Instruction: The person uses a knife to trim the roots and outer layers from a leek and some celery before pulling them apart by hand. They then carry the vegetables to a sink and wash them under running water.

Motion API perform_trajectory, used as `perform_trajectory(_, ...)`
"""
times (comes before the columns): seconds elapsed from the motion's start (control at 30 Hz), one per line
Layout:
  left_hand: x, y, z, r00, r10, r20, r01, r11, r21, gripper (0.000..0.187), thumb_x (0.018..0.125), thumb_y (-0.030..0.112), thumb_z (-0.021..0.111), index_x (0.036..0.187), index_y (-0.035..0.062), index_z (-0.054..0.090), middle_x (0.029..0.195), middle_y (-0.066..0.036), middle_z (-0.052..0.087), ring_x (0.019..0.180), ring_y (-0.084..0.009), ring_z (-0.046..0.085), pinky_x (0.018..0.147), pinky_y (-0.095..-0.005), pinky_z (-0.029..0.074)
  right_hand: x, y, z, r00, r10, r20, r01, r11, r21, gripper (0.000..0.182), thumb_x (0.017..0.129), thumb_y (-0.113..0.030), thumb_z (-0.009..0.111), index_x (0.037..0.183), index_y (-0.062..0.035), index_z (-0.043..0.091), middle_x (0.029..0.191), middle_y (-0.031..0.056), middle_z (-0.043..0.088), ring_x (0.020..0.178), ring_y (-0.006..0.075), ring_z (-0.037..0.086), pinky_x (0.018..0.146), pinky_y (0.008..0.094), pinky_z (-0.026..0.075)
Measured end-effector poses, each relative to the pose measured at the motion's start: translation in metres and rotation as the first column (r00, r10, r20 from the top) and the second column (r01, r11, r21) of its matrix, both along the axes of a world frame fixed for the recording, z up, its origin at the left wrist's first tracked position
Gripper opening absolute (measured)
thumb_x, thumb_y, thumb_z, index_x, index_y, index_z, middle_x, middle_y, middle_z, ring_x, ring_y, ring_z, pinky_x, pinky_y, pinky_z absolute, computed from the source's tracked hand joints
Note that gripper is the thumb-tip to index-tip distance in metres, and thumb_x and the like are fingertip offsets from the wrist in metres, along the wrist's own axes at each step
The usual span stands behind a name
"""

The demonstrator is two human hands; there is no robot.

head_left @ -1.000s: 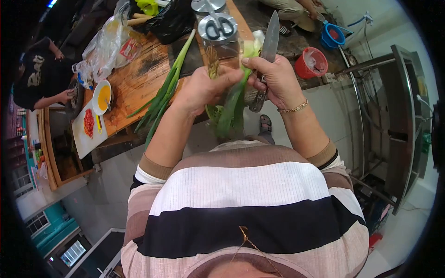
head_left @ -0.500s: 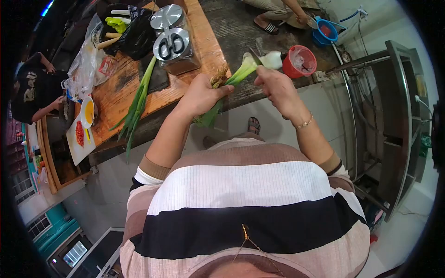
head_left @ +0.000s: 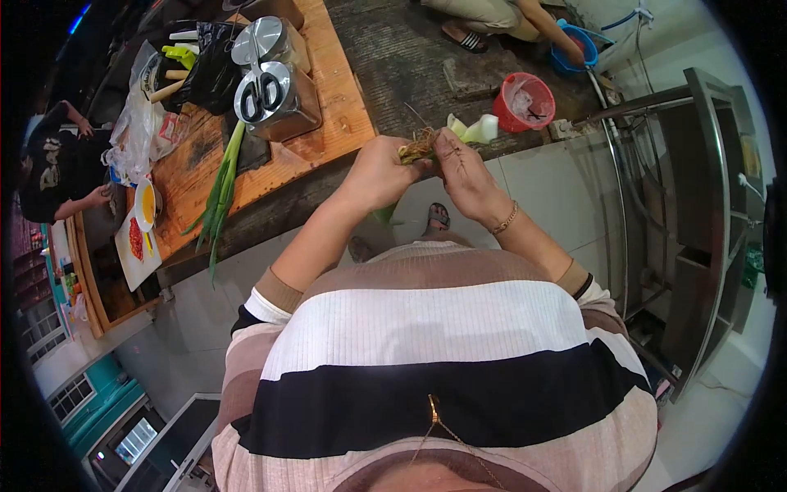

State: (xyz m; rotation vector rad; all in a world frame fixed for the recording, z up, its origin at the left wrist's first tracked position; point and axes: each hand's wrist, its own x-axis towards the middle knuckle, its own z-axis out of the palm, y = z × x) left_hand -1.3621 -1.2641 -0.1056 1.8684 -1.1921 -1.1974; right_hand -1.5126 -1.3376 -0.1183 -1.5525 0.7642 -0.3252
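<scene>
Just past the counter's front edge, my left hand (head_left: 379, 174) is closed around a leek with brown stringy roots (head_left: 419, 148). Part of a green leaf (head_left: 384, 213) hangs below that hand. Against the roots, my right hand (head_left: 470, 179) is closed with the thumb up, touching or almost touching the left fingers. What sits inside its grip is hidden; a thin dark line rises above the roots, too fine to identify. Behind the right hand lie pale green and white stalk pieces (head_left: 475, 129) at the counter edge.
Left on the wooden board (head_left: 340, 102) are metal canisters (head_left: 283, 107), black-handled scissors (head_left: 260, 96), long green onions (head_left: 220, 193), a black bag (head_left: 215, 70) and a yellow-filled bowl (head_left: 148, 205). A red bucket (head_left: 525, 102) stands right. Another person reaches into a blue bucket (head_left: 574, 47).
My right hand has moved left from the pale stalk to the roots by my left hand. The knife blade seen earlier no longer shows clearly. The other person's hand moved into the blue bucket.
</scene>
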Motion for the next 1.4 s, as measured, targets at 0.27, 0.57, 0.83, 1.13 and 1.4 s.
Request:
perform_trajectory(0.27,-0.016,-0.006,-0.006,0.993,-0.114,0.035,0.114,0.993,0.015,0.019,0.081,0.016,0.063,0.082,-0.0028,0.061,0.065,-0.009,0.059,0.062,-0.0133,0.053,0.06,-0.0299,0.045,0.0,-0.013,-0.042,0.999,-0.012,-0.037,0.001,0.954,-0.301,0.04,0.096,-0.036,0.034,0.087,0.0011,0.047,0.066,0.0174,0.049,0.065,0.0342,0.049,0.065,0.0399,0.04)
perform_trajectory(0.57,0.028,0.004,0.033,0.786,0.323,-0.528,-0.364,0.931,0.027,0.017,0.086,0.018,0.058,0.092,0.0019,0.057,0.073,-0.007,0.064,0.049,-0.0056,0.047,0.043,-0.0191,0.035,-0.039,-0.132,-0.032,0.941,-0.169,-0.294,0.279,0.878,0.388,0.054,0.086,-0.061,0.04,0.083,-0.0089,0.053,0.06,-0.0019,0.045,0.041,0.0067,0.033,0.037,0.0224,0.024)
perform_trajectory(0.83,0.072,0.042,0.051,0.453,0.391,-0.801,-0.725,0.684,-0.076,0.014,0.09,0.016,0.053,0.094,0.0023,0.057,0.077,-0.01,0.062,0.043,-0.002,0.035,0.035,-0.0135,0.026,-0.099,-0.289,-0.074,0.811,-0.455,-0.367,0.523,0.845,0.109,0.064,0.081,-0.067,0.042,0.121,-0.0185,0.045,0.065,0.0029,0.052,0.039,0.0057,0.03,0.036,0.0199,0.02)
perform_trajectory(1.13,0.095,0.062,0.04,0.22,0.248,-0.944,-0.791,0.612,-0.024,0.021,0.091,0.012,0.051,0.105,-0.0031,0.055,0.093,-0.015,0.061,0.052,-0.0037,0.04,0.037,-0.0141,0.031,-0.038,-0.227,-0.032,0.901,-0.311,-0.303,0.299,0.95,-0.086,0.047,0.082,-0.048,0.056,0.103,-0.0073,0.064,0.07,0.003,0.061,0.043,0.0043,0.036,0.039,0.0195,0.026)
perform_trajectory(1.4,0.084,0.062,0.05,0.272,0.352,-0.896,-0.775,0.631,0.013,0.014,0.09,0.01,0.051,0.097,-0.0017,0.054,0.088,-0.017,0.062,0.056,-0.009,0.047,0.044,-0.0199,0.04,0.105,-0.03,0.053,0.785,0.572,0.237,-0.577,0.815,-0.056,0.033,0.079,-0.023,0.067,0.104,-0.0021,0.064,0.08,0.0016,0.066,0.07,0.0062,0.056,0.069,0.0231,0.044)
